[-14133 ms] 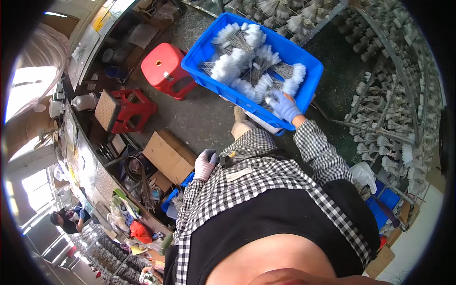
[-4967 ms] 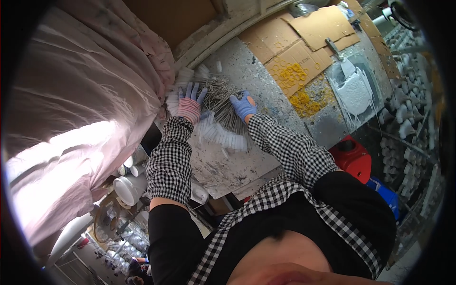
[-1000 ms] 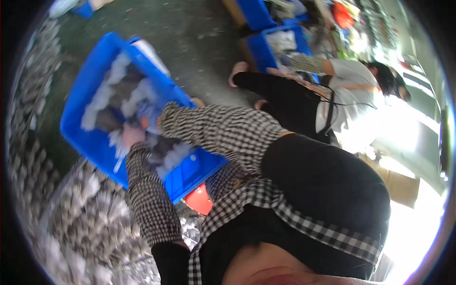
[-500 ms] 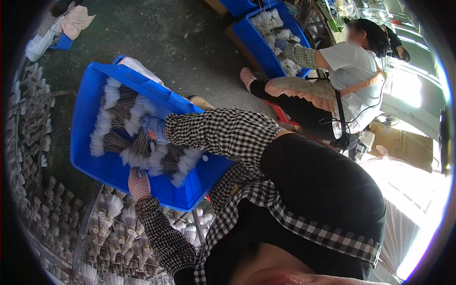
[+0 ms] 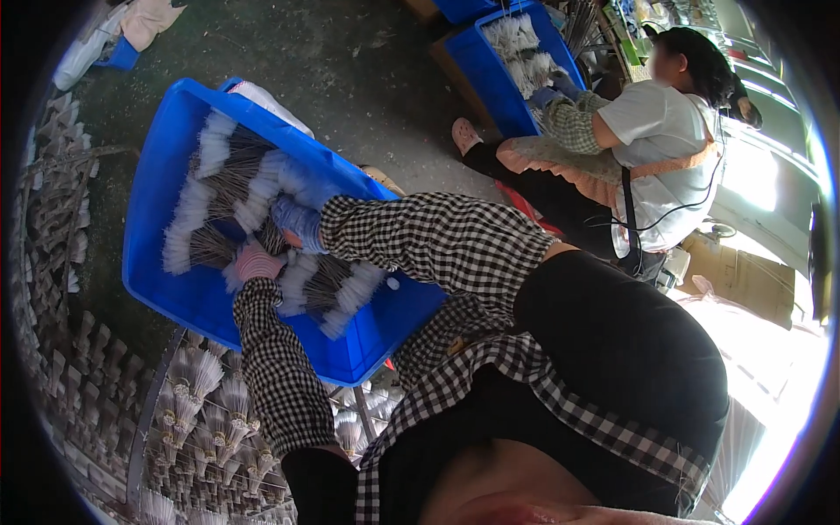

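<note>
Blue plastic crate (image 5: 166, 289) on the floor holds bundles of dark-stemmed white-tipped brushes (image 5: 219, 188). Left hand (image 5: 256, 261) in pink glove and right hand (image 5: 297, 220) in blue glove rest among the bundles mid-crate; grip of either cannot be told.

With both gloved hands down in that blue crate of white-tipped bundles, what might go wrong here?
The left hand and right hand dig among loosely piled bundles, so lifting one may drag others and tangle or bend their thin stems. The blue crate sits close beside the rack of upright tufts; an elbow or the crate's edge might knock some over. A co-worker sits close by, so a wide swing may bump them.
</note>
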Demonstrator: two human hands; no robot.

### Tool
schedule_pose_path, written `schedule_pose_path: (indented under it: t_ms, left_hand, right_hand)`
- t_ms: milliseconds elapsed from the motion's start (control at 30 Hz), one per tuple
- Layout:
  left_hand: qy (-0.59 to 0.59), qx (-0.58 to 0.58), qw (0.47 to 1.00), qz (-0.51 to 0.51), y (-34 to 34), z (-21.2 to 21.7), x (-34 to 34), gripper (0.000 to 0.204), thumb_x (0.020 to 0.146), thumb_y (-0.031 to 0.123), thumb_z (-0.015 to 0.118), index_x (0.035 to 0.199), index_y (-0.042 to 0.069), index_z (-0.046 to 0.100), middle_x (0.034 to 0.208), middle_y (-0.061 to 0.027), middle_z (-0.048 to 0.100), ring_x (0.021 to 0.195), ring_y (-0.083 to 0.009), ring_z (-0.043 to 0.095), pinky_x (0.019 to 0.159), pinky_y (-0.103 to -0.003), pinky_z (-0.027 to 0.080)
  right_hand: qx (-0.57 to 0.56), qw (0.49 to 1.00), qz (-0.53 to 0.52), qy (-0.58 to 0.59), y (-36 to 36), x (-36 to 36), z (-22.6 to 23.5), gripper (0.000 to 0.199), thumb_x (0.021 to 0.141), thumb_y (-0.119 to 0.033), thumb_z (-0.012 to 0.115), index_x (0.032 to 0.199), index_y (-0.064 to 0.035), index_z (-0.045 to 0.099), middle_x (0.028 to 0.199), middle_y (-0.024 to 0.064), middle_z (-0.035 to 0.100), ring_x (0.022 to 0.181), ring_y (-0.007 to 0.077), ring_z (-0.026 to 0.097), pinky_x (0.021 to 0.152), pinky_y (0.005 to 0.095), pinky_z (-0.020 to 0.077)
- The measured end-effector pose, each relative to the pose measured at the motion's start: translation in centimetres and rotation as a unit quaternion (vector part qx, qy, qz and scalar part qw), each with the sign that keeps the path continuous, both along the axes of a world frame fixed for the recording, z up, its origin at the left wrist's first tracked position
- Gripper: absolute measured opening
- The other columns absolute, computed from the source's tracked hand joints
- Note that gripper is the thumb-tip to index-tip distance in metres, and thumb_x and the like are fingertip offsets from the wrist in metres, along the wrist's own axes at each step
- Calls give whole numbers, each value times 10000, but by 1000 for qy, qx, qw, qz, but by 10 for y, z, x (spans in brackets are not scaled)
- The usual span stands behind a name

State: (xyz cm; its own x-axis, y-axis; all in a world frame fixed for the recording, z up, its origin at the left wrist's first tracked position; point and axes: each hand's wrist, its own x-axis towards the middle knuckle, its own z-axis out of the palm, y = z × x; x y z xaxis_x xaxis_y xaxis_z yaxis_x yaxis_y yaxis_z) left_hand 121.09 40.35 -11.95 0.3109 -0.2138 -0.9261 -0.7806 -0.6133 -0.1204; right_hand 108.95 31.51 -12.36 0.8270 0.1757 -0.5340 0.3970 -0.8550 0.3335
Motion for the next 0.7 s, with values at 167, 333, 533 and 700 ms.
schedule_pose_path:
  t_ms: [167, 333, 533, 700]
  left_hand:
    - [-12, -11, 1000, -22, -8, -8, -17, 887, 846, 527, 695, 1526, 74, 349, 1539, -108, 423, 1403, -244, 420, 1152, -376, 378]
    - [-40, -87, 995, -22, 5, 14, -24, 771, 827, 463, 724, 1476, 141, 459, 1490, -106, 489, 1329, -260, 509, 1092, -382, 440]
    - [7, -159, 987, -15, 4, 2, -16, 570, 801, 406, 734, 1260, 82, 639, 1179, -171, 686, 1108, -311, 646, 994, -425, 491]
    - [20, -317, 948, 16, 17, 20, -15, 398, 715, 356, 764, 985, 77, 674, 924, -158, 701, 956, -344, 659, 851, -468, 503]
  right_hand:
    - [-135, 970, 127, 160, -14, 8, 21, 235, 978, -201, 523, 1088, -32, 644, 1028, 85, 627, 939, 203, 602, 819, 413, 506]
    - [-83, 965, 76, 237, -28, 16, 71, 236, 962, -176, 548, 1100, -16, 653, 1072, 106, 634, 949, 219, 597, 840, 433, 496]
    - [-54, 953, 97, 282, -48, 36, 100, 208, 990, -185, 514, 1103, -42, 615, 1032, 72, 624, 890, 166, 599, 814, 330, 507]
    - [-4, 974, 29, 224, -47, 43, 84, 236, 1001, -196, 472, 1129, -54, 610, 1064, 70, 626, 931, 169, 597, 854, 306, 493]
